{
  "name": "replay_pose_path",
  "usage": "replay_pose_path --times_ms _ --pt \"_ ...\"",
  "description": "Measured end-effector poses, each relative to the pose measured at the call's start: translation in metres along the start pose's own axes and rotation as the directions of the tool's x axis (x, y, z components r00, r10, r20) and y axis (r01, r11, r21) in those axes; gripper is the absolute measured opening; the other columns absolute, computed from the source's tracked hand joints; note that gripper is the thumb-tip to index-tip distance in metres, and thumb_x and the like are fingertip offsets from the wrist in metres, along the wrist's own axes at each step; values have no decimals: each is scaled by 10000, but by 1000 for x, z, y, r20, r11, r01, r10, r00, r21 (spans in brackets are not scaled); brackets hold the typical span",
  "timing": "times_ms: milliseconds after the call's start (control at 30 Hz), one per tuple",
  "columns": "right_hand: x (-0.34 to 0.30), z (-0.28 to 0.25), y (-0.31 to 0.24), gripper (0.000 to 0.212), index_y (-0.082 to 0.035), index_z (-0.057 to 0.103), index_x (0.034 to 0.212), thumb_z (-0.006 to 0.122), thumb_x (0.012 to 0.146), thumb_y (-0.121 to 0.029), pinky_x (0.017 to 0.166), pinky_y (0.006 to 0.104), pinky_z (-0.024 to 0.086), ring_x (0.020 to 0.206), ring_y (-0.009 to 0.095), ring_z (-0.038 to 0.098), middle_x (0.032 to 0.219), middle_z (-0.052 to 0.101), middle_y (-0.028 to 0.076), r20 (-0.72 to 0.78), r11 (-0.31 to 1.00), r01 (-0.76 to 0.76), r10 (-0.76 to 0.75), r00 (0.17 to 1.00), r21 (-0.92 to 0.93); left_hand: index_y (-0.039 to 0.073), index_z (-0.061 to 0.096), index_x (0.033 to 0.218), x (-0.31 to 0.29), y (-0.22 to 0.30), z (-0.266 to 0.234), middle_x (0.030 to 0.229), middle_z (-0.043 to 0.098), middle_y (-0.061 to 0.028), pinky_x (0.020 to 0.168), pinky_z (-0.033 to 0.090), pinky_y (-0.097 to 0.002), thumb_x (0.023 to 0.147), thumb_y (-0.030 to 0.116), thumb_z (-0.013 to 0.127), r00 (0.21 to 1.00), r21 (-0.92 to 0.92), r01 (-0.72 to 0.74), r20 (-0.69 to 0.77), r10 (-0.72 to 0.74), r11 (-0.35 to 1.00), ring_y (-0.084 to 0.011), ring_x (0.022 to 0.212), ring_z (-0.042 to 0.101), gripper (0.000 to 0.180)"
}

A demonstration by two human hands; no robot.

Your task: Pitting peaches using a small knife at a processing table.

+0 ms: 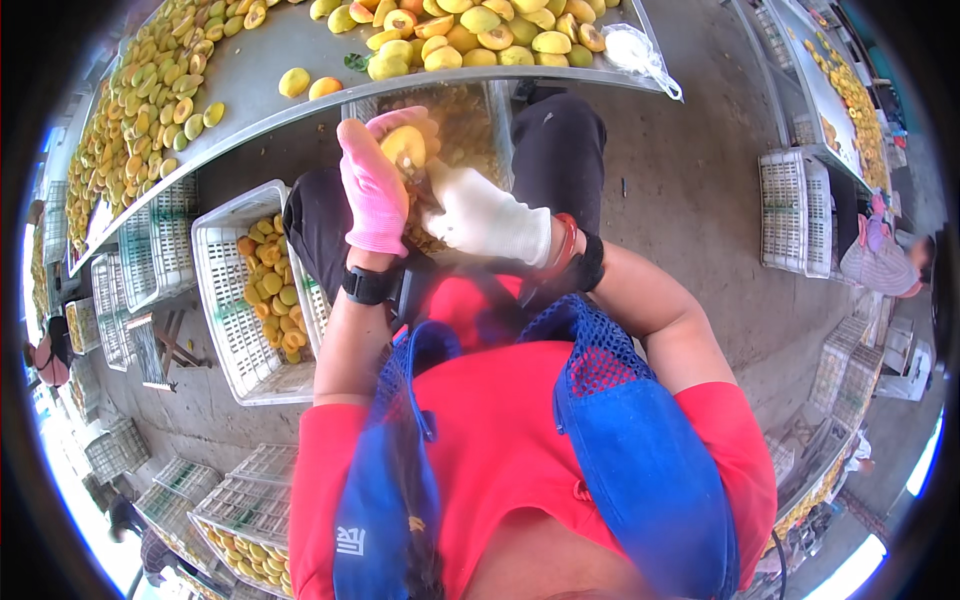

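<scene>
My left hand, in a pink glove, is closed around a yellow peach half, its cut face showing. Right beside it is my right hand, in a white glove, with fingers curled in against the fruit. What the right fingers grip is hidden and blurred; a small dark shape shows between the two hands. Both hands are above a crate between my knees, with brownish-yellow scraps in it. A metal table just beyond carries a heap of peaches, many of them halved.
A white plastic crate with peach halves stands by my left leg. A white bag lies at the table's right corner. More crates and another person are at the far right. Stacked crates stand behind on the left.
</scene>
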State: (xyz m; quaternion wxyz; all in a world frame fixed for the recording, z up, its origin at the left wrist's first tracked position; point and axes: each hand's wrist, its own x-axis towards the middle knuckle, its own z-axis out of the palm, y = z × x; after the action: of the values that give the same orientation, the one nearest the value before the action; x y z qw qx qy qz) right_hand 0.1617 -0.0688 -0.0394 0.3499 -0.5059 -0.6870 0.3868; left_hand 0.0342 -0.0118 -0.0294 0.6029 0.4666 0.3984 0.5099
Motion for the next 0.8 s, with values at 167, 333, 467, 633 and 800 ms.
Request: replay_pose_path --times_ms 167,333,467,633,800 --pt "2 -9 -4 274 60 557 1141 553 915 -96 813 335 484 896 209 604 952 647 142 293 940 -230 152 944 251 -45 640 1099 5 -1 -16 937 690 -151 797 540 -336 855 823 321 947 -144 262 229 -226 954 -234 833 669 957" --pt "-4 -5 -8 254 18 570 1179 522 950 -80 832 286 470 942 117 550 1027 616 44 317 725 -371 218 923 580 -47 637 1088 -1 4 2 935 689 -151 748 550 -328 894 777 330 996 -115 81 56 -75 990 -226 798 672 900" --pt "-4 11 3 115 -94 502 1059 507 948 -123 380 233 300 449 54 390 629 439 -41 301 622 -329 153 941 711 -51 639 1060 -1 -6 1 911 688 -152 696 556 -316 946 709 321 992 162 -72 -89 87 984 -221 715 671 832" --pt "-7 -5 -4 78 -125 473 1016 517 953 -140 382 226 298 453 46 391 659 448 -37 461 561 -476 181 869 677 -58 666 963 -8 15 1 815 691 -155 652 555 -312 966 675 322 995 34 92 -53 -90 995 -222 663 669 809" --pt "-9 -14 -17 79 -149 463 980 534 957 -174 382 216 293 459 37 387 670 445 -45 575 518 -575 182 798 634 -65 681 862 -11 9 -7 800 697 -146 639 531 -276 1015 595 284 991 146 -127 -24 132 981 -196 644 654 785"
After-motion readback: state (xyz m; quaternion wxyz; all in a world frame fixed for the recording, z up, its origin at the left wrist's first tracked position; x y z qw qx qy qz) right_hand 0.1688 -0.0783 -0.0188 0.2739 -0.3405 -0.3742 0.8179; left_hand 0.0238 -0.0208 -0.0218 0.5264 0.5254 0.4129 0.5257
